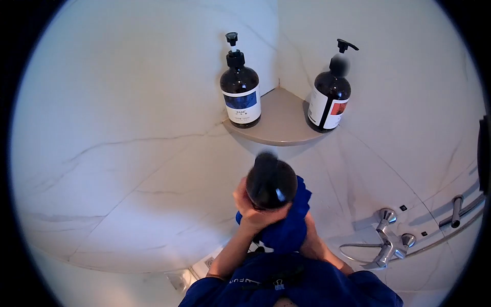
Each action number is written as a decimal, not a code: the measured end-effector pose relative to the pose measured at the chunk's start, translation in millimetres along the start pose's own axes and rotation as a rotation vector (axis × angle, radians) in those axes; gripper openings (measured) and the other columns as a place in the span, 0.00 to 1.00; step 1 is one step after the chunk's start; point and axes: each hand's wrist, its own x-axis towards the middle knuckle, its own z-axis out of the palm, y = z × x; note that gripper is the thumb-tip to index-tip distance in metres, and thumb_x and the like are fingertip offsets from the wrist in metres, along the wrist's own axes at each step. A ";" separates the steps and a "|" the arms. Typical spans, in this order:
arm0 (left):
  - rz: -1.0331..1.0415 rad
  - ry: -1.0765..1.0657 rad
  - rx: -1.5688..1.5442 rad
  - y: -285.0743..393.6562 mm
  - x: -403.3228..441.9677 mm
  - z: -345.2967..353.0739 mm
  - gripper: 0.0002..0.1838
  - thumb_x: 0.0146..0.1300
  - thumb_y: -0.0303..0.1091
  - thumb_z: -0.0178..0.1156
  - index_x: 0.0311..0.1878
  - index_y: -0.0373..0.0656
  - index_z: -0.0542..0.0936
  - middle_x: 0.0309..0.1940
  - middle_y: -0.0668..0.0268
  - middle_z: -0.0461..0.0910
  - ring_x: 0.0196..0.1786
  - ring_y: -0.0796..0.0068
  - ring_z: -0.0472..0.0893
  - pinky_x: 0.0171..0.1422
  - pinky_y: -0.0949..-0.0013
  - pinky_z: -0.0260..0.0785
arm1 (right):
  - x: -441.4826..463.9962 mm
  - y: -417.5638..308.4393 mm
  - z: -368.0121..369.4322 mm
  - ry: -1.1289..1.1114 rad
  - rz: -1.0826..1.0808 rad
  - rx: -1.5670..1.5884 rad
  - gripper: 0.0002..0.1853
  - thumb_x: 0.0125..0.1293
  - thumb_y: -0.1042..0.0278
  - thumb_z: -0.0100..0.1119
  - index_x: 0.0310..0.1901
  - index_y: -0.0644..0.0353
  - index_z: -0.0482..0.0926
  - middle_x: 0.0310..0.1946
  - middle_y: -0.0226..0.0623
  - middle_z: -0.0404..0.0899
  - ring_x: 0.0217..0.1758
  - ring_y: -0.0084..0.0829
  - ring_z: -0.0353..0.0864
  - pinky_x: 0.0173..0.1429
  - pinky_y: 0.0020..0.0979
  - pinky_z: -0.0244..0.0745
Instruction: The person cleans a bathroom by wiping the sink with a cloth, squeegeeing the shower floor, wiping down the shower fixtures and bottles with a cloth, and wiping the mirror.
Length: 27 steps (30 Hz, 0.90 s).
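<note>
My left hand (253, 212) is closed around a dark pump bottle (271, 184), seen from above with its pump head up. A blue cloth (289, 225) lies against the bottle's right and lower side. My right hand (311, 240) is at the cloth's right edge; its fingers are hidden behind the cloth. Above them, a dark bottle with a blue and white label (242, 97) stands on the left of a corner shelf (279, 120), and a dark bottle with a red and white label (330, 100) stands on its right.
Marbled wall panels (128, 128) meet in the corner behind the shelf. A chrome mixer tap (388, 240) with a hose is on the right wall. Farther right is a metal rail with a bracket (456, 211). A white ledge (207, 261) shows at the lower left.
</note>
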 end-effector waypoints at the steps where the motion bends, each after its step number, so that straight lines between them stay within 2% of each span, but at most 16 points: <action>1: -0.100 0.010 -0.081 -5.1 0.0 -3.1 0.51 0.33 0.37 0.78 0.61 0.32 0.59 0.55 0.53 0.65 0.52 0.62 0.73 0.56 0.65 0.68 | 3.1 -1.2 -1.5 -0.001 -0.001 -0.003 0.29 0.66 0.42 0.44 0.59 0.58 0.66 0.49 0.42 0.74 0.48 0.33 0.75 0.53 0.35 0.71; 2: -0.195 0.021 -0.164 -8.7 4.4 -8.5 0.52 0.34 0.37 0.78 0.62 0.33 0.57 0.56 0.53 0.62 0.54 0.62 0.72 0.57 0.64 0.67 | 6.6 -3.3 -3.8 -0.109 -0.007 0.017 0.27 0.67 0.50 0.46 0.61 0.60 0.64 0.52 0.42 0.72 0.53 0.34 0.72 0.59 0.34 0.67; 3: -0.308 0.135 -0.262 -10.0 8.9 -11.9 0.52 0.35 0.36 0.77 0.62 0.34 0.56 0.56 0.54 0.62 0.56 0.62 0.70 0.58 0.64 0.67 | 9.1 -6.5 -3.0 -0.218 -0.011 0.038 0.26 0.68 0.58 0.48 0.63 0.62 0.61 0.55 0.41 0.71 0.59 0.35 0.69 0.65 0.33 0.62; 4: -0.417 0.245 -0.360 -11.2 16.2 -15.6 0.53 0.35 0.35 0.77 0.63 0.34 0.54 0.56 0.54 0.61 0.57 0.62 0.69 0.59 0.64 0.66 | 9.9 -13.6 0.0 -0.224 -0.017 0.037 0.26 0.68 0.58 0.48 0.63 0.62 0.61 0.55 0.41 0.71 0.59 0.35 0.69 0.65 0.33 0.62; 6: -0.582 0.278 -0.385 -5.9 43.2 -35.0 0.51 0.37 0.30 0.75 0.64 0.36 0.53 0.56 0.54 0.63 0.59 0.62 0.68 0.63 0.63 0.63 | 12.7 -47.9 22.4 -0.236 -0.514 -0.441 0.30 0.62 0.54 0.56 0.61 0.63 0.61 0.55 0.51 0.69 0.59 0.41 0.68 0.64 0.39 0.62; 8: -0.469 0.321 -0.308 -9.8 66.5 -38.7 0.48 0.39 0.27 0.73 0.63 0.37 0.55 0.55 0.55 0.64 0.59 0.65 0.68 0.63 0.64 0.63 | 50.4 -92.4 46.7 -0.163 -1.129 -1.243 0.35 0.55 0.56 0.62 0.61 0.67 0.61 0.56 0.56 0.67 0.60 0.49 0.67 0.65 0.43 0.59; 10: -0.462 0.288 -0.326 -9.5 79.4 -37.1 0.47 0.40 0.25 0.72 0.63 0.37 0.55 0.56 0.56 0.64 0.58 0.66 0.69 0.62 0.64 0.64 | 99.1 -101.7 62.8 0.015 -1.231 -1.704 0.38 0.48 0.57 0.66 0.57 0.71 0.65 0.55 0.59 0.68 0.60 0.54 0.65 0.63 0.45 0.61; 12: -0.451 0.262 -0.349 -9.1 89.4 -31.2 0.46 0.41 0.24 0.72 0.63 0.37 0.55 0.56 0.56 0.64 0.58 0.67 0.69 0.62 0.65 0.64 | 125.1 -105.8 61.8 -0.044 -0.903 -1.961 0.40 0.44 0.56 0.68 0.58 0.67 0.65 0.59 0.57 0.65 0.63 0.52 0.63 0.64 0.45 0.60; 14: -0.456 0.233 -0.389 -4.3 96.0 -17.1 0.45 0.41 0.24 0.72 0.62 0.38 0.56 0.55 0.57 0.65 0.57 0.67 0.70 0.61 0.65 0.64 | 123.2 -99.2 55.2 -0.032 -0.924 -1.997 0.40 0.42 0.58 0.69 0.58 0.66 0.66 0.58 0.53 0.65 0.62 0.50 0.63 0.63 0.43 0.60; 16: -0.472 0.170 -0.534 5.8 108.3 -2.6 0.47 0.42 0.25 0.72 0.64 0.36 0.54 0.55 0.57 0.66 0.57 0.67 0.70 0.61 0.65 0.64 | 107.4 -92.0 46.7 0.029 -1.102 -1.963 0.35 0.42 0.62 0.66 0.55 0.67 0.69 0.55 0.50 0.69 0.59 0.47 0.65 0.58 0.42 0.63; 17: -0.454 0.129 -0.569 6.5 110.1 5.5 0.46 0.43 0.26 0.72 0.63 0.35 0.54 0.57 0.55 0.64 0.59 0.66 0.69 0.62 0.65 0.64 | 99.4 -86.2 39.0 0.071 -1.195 -1.918 0.35 0.41 0.64 0.66 0.55 0.66 0.69 0.55 0.47 0.69 0.58 0.44 0.66 0.57 0.41 0.63; 18: -0.434 0.087 -0.603 5.8 111.5 13.5 0.45 0.44 0.27 0.72 0.63 0.35 0.55 0.60 0.52 0.61 0.60 0.65 0.68 0.62 0.64 0.63 | 88.8 -83.2 32.2 0.085 -1.182 -1.854 0.35 0.41 0.65 0.66 0.56 0.65 0.69 0.55 0.46 0.69 0.59 0.44 0.65 0.58 0.40 0.62; 20: -0.231 0.110 -0.348 -3.7 111.2 34.4 0.43 0.44 0.31 0.72 0.62 0.34 0.58 0.66 0.46 0.51 0.65 0.59 0.62 0.64 0.61 0.60 | 64.4 -82.8 15.2 0.063 -1.157 -1.724 0.35 0.39 0.68 0.67 0.54 0.64 0.71 0.55 0.44 0.70 0.60 0.45 0.66 0.58 0.41 0.62; 23: -0.170 0.053 -0.088 -3.7 110.4 56.2 0.43 0.44 0.35 0.71 0.62 0.35 0.59 0.68 0.41 0.39 0.71 0.37 0.39 0.69 0.43 0.41 | 42.6 -71.3 -30.0 -0.002 -1.015 -1.502 0.31 0.38 0.72 0.65 0.51 0.64 0.73 0.52 0.47 0.72 0.56 0.47 0.69 0.57 0.41 0.64; 26: -0.152 0.039 0.003 -4.5 105.5 73.6 0.45 0.48 0.36 0.69 0.65 0.34 0.54 0.68 0.38 0.33 0.71 0.34 0.32 0.69 0.39 0.33 | 27.2 -52.5 -76.3 -0.002 -0.878 -1.328 0.28 0.38 0.74 0.63 0.48 0.66 0.74 0.49 0.51 0.75 0.51 0.50 0.72 0.54 0.39 0.67; 27: -0.162 0.038 0.039 -6.1 104.7 78.3 0.46 0.51 0.38 0.68 0.67 0.33 0.51 0.68 0.37 0.30 0.71 0.33 0.29 0.68 0.37 0.29 | 23.6 -45.1 -90.5 0.025 -0.915 -1.299 0.25 0.41 0.74 0.62 0.46 0.68 0.74 0.43 0.51 0.77 0.45 0.48 0.77 0.49 0.37 0.71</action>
